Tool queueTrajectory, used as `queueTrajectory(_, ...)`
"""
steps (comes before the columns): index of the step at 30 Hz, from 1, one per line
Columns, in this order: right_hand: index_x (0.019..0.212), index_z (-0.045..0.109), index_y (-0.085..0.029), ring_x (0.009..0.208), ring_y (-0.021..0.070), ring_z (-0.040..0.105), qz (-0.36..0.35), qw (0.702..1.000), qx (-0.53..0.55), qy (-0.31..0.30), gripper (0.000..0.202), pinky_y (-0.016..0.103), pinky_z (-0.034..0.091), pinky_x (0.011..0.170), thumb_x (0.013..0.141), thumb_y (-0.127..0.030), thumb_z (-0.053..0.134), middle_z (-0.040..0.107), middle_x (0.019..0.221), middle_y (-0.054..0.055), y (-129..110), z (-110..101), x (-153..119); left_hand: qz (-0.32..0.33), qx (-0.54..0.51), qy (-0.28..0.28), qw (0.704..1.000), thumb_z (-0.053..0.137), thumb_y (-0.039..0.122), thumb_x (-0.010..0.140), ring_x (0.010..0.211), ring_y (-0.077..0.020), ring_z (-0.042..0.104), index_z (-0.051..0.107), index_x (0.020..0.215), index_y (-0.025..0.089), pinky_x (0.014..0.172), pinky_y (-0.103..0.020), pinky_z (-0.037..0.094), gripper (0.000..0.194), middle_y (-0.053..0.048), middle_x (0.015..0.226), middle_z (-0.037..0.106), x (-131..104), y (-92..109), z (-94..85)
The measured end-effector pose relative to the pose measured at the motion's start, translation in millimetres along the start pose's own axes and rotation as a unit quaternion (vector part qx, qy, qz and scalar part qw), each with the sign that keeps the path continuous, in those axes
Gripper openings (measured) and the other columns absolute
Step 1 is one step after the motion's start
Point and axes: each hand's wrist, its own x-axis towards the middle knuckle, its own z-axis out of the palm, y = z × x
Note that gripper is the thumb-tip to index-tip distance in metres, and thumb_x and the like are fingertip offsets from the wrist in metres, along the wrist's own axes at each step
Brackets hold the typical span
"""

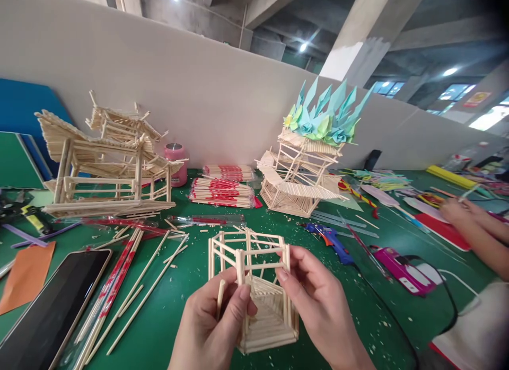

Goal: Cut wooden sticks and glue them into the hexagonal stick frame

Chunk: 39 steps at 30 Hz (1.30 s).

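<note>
A small open frame of pale wooden sticks (270,327) is held just above the green table, its floor of sticks at the bottom. My left hand (217,319) grips its near left post between thumb and fingers, and a short loose stick (220,298) pokes up from the same hand. On the right side, my right hand (318,301) pinches the frame's upper corner by a post and rail, thumb in front and fingers behind.
Stick models (111,174) (294,184) stand at the back. Stick bundles (222,192), a blue glue gun (330,240), a magenta device (405,272) with a cable, a phone (59,306) and loose sticks (149,290) lie around. Another person's hand (461,216) is at right.
</note>
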Motion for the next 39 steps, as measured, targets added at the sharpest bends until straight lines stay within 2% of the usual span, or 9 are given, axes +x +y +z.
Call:
queueTrajectory(5,0.093,0.057,-0.020,0.061,0.0142,0.050,0.000,1.000,0.018,0.002,0.017,0.024,0.042,0.054,0.085,-0.034,0.052,0.057,0.069,0.000,-3,2,-2,0.001,-0.001,0.030,1.000,0.057,0.050,0.077,0.050,-0.0118,0.046,0.067,0.074,0.018,0.046,-0.021,0.035,0.033,-0.001,0.059,0.057,-3,0,2.7)
queueTrajectory(8,0.084,0.056,-0.020,0.058,0.0134,0.046,0.003,0.999,0.033,0.006,0.014,0.024,0.040,0.051,0.084,-0.034,0.052,0.053,0.066,-0.001,-6,3,-2,-0.004,0.003,0.016,1.000,0.057,0.048,0.078,0.051,-0.0121,0.048,0.068,0.083,0.019,0.046,-0.020,0.039,0.031,-0.001,0.061,0.058,-3,-1,0.4)
queueTrajectory(11,0.079,0.053,-0.020,0.056,0.0127,0.043,0.005,0.999,0.034,0.014,0.015,0.024,0.038,0.050,0.083,-0.034,0.053,0.049,0.064,-0.002,-7,5,-2,0.004,0.019,0.010,1.000,0.057,0.048,0.078,0.052,-0.0131,0.050,0.068,0.080,0.021,0.046,-0.021,0.042,0.029,0.000,0.061,0.058,-2,-2,-3.0)
queueTrajectory(19,0.082,0.055,-0.019,0.059,0.0118,0.041,0.007,0.996,0.093,0.015,0.014,0.023,0.036,0.053,0.083,-0.033,0.054,0.047,0.067,-0.003,-7,8,1,0.001,0.038,0.033,0.999,0.059,0.050,0.075,0.051,-0.0131,0.049,0.069,0.073,0.020,0.045,-0.020,0.041,0.031,0.000,0.059,0.060,-3,-2,-4.6)
queueTrajectory(22,0.084,0.057,-0.019,0.061,0.0112,0.042,0.019,0.988,0.150,0.032,0.014,0.022,0.037,0.055,0.083,-0.034,0.056,0.050,0.070,-0.002,-3,9,5,0.007,0.052,0.019,0.998,0.054,0.050,0.080,0.053,-0.0128,0.049,0.071,0.080,0.019,0.048,-0.021,0.042,0.035,-0.002,0.065,0.065,-2,1,-1.7)
queueTrajectory(28,0.083,0.066,-0.019,0.052,0.0087,0.038,0.087,0.954,0.276,0.083,0.018,0.020,0.030,0.045,0.071,-0.031,0.070,0.052,0.065,-0.003,15,3,17,0.026,0.025,-0.001,0.999,0.050,0.046,0.084,0.062,-0.0158,0.057,0.069,0.102,0.018,0.058,-0.024,0.048,0.038,-0.006,0.077,0.069,-2,1,17.2)
queueTrajectory(32,0.080,0.068,-0.019,0.050,0.0090,0.039,0.115,0.935,0.322,0.089,0.018,0.020,0.030,0.044,0.066,-0.029,0.070,0.051,0.058,-0.004,23,-2,24,0.040,0.024,0.050,0.998,0.049,0.040,0.085,0.097,-0.0240,0.061,0.063,0.115,0.020,0.081,-0.032,0.049,0.039,-0.010,0.104,0.069,-7,1,39.4)
queueTrajectory(36,0.074,0.067,-0.019,0.047,0.0093,0.039,0.121,0.926,0.347,0.093,0.015,0.021,0.031,0.044,0.062,-0.029,0.068,0.047,0.054,-0.004,24,-5,26,0.078,0.061,0.045,0.994,0.047,0.038,0.086,0.102,-0.0272,0.060,0.061,0.117,0.020,0.086,-0.036,0.047,0.039,-0.013,0.117,0.064,-10,10,57.3)
queueTrajectory(39,0.070,0.067,-0.019,0.048,0.0094,0.040,0.120,0.920,0.359,0.102,0.013,0.021,0.034,0.046,0.061,-0.028,0.068,0.046,0.053,-0.004,24,-6,26,0.105,0.076,0.023,0.991,0.043,0.035,0.088,0.096,-0.0270,0.062,0.062,0.115,0.018,0.081,-0.034,0.048,0.037,-0.014,0.107,0.068,-8,21,63.9)
